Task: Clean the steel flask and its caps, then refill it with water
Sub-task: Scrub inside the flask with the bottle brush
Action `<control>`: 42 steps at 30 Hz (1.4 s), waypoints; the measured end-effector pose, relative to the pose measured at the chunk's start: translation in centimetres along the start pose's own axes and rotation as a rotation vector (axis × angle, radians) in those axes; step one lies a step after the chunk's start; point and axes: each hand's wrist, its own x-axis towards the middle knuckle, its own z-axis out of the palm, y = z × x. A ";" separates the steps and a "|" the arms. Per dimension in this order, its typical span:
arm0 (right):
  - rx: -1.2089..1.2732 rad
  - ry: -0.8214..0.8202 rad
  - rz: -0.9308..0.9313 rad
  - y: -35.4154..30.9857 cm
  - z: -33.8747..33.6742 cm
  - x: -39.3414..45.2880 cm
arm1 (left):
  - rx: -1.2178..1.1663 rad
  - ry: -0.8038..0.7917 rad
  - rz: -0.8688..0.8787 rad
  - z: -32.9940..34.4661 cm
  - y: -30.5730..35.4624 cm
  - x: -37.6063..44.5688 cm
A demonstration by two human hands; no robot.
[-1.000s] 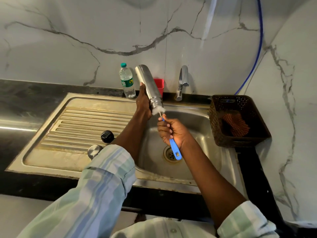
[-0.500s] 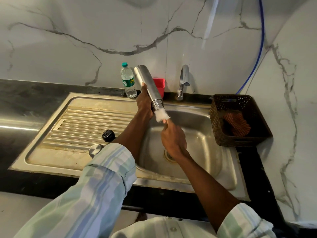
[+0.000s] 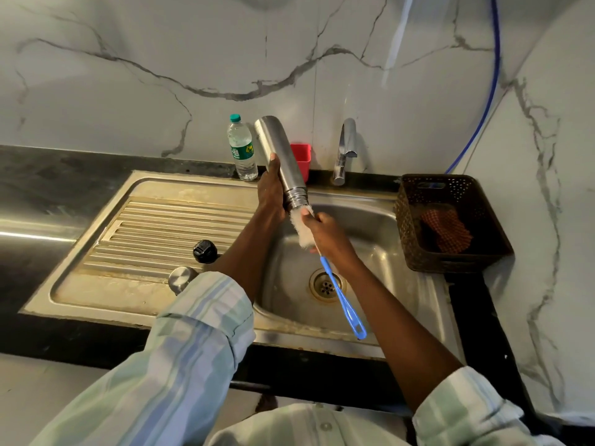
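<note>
My left hand (image 3: pixel 270 191) grips the steel flask (image 3: pixel 280 156), tilted with its open mouth pointing down toward the sink basin (image 3: pixel 380 233). My right hand (image 3: pixel 328 233) holds a bottle brush (image 3: pixel 341 297) by its wire just below the white bristles. The bristles sit mostly outside the flask mouth, their tip at the opening. The blue handle hangs down over the drain (image 3: pixel 325 284). A black cap (image 3: pixel 204 251) and a steel cap (image 3: pixel 180 279) lie on the ribbed drainboard (image 3: pixel 154 230), left of my left arm.
A tap (image 3: pixel 346 149) stands behind the basin. A clear plastic water bottle (image 3: pixel 241 149) and a red cup (image 3: pixel 301 159) stand at the back wall. A brown perforated basket (image 3: pixel 450 220) holding a checked cloth sits right of the sink. A blue hose (image 3: pixel 489 91) runs down the wall.
The brush has been drawn out of the flask: more white bristle shows below the mouth, and the blue handle now hangs in sight over the drain. The flask has stayed nearly still.
</note>
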 end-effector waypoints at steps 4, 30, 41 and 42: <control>0.400 -0.186 0.117 -0.8 0.1 1.1 | 0.033 -0.049 -0.006 0.1 0.1 0.0; 0.390 -0.295 0.144 -0.5 0.8 0.7 | 0.005 -0.032 0.091 -0.5 1.3 0.2; 0.179 -0.174 0.034 0.0 0.0 -1.6 | -0.139 0.174 0.141 -1.6 3.4 2.0; 0.174 -0.168 0.037 0.8 -0.2 -1.8 | -0.167 0.203 0.161 -2.0 4.2 2.6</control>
